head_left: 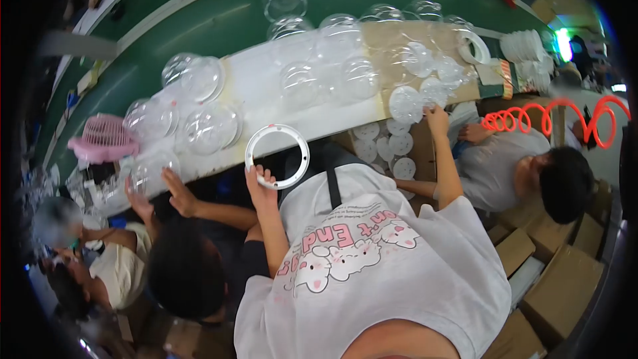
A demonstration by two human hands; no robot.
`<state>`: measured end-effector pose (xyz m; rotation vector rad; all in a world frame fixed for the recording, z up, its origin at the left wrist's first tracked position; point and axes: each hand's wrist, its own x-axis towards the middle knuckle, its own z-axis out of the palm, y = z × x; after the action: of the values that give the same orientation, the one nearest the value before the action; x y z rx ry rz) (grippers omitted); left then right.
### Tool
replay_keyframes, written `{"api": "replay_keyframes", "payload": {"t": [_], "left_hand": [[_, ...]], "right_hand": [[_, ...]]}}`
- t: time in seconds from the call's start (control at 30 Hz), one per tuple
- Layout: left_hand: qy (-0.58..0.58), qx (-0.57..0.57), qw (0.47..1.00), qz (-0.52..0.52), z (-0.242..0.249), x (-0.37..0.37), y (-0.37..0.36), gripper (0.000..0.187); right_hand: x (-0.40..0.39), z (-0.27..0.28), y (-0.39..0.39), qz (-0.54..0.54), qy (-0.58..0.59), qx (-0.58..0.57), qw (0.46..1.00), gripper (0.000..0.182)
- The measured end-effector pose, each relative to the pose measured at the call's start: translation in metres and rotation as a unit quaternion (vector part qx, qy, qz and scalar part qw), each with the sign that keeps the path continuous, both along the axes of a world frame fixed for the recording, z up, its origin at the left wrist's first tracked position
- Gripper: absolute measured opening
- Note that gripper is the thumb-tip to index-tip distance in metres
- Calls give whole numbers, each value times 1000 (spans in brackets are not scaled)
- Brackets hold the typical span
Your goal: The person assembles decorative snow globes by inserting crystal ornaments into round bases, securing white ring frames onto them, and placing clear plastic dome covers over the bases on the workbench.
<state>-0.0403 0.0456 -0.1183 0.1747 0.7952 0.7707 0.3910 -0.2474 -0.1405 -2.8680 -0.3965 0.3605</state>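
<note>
My left hand (262, 181) is closed around the lower left rim of a white plastic ring (304, 149), held up in front of the table's near edge. Small dark holes show in the ring. To the right, my right hand (436, 121) pinches at the edge of a clear plastic disc (405, 104) over the table's front edge. More clear discs (452, 73) lie loosely heaped just beyond those fingers. Below that hand an open carton (425, 153) holds several similar perforated discs (401, 144). Exactly where my fingertips meet the disc is hard to see.
Clear domes (299, 80) stand along the white tabletop (256, 103). A co-worker's hands (178, 193) touch a dome at left, near a pink basket (103, 138). Another person (492, 159) sits at right, under a red coiled hose (531, 118). Cartons (561, 286) stack behind.
</note>
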Motion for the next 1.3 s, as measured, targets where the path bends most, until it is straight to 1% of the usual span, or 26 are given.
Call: {"api": "replay_keyframes", "payload": {"t": [0.07,0.1,0.13,0.2,0.27,0.3,0.33,0.4,0.43,0.5,0.57,0.63,0.73,0.77,0.87,0.9,0.97,1.0,1.07,1.17,1.23,1.3], "left_hand": [[-21,-46,998,42,-20,-5,0,8],[-44,-40,997,53,-36,-10,0,8],[-36,-32,997,61,-58,-14,1,9],[-45,-16,995,83,-85,-12,4,9],[2,23,996,81,-85,-2,8,10],[40,36,996,67,-75,4,10,13],[37,50,996,62,-69,5,11,14],[31,78,995,45,-63,6,13,17],[9,89,995,39,-66,3,14,22],[33,105,993,42,-63,6,15,28],[41,117,992,38,-58,6,15,31],[33,122,991,33,-52,6,14,30],[9,130,991,22,-33,6,13,27],[-7,143,989,27,-30,6,12,26],[-22,90,994,60,-46,6,9,33],[-8,68,995,68,-57,8,9,38],[-46,6,994,103,-88,9,8,38],[-66,-26,990,120,-95,11,7,38],[-74,-16,992,102,-110,11,6,36],[-93,-3,991,93,-132,8,3,35],[-85,15,991,98,-135,10,4,33],[-67,24,994,86,-134,10,2,32]], "right_hand": [[-8,-3,-8,-14,-20,22,999,33],[-17,7,-7,-14,-6,26,1000,34],[-25,22,-9,-15,6,29,999,35],[-39,38,-18,8,-17,-6,1000,35],[-57,65,-10,56,29,45,997,29],[-64,83,1,79,51,70,993,27],[-73,103,17,139,46,96,985,24],[-98,143,58,251,35,149,956,23],[-108,159,79,302,33,159,939,25],[-128,181,120,403,31,178,897,31],[-146,182,151,455,66,188,868,39],[-162,168,175,517,64,192,831,44],[-182,149,204,576,64,213,786,45],[-186,144,211,572,74,205,791,42],[-200,131,224,543,103,182,813,35],[-203,126,228,526,110,173,825,33],[-210,115,234,491,123,171,845,26],[-213,108,236,474,131,177,853,24],[-213,92,239,437,155,173,869,21],[-212,77,244,386,198,159,887,25],[-211,76,248,366,214,169,890,28],[-210,74,248,330,250,183,892,27]]}}
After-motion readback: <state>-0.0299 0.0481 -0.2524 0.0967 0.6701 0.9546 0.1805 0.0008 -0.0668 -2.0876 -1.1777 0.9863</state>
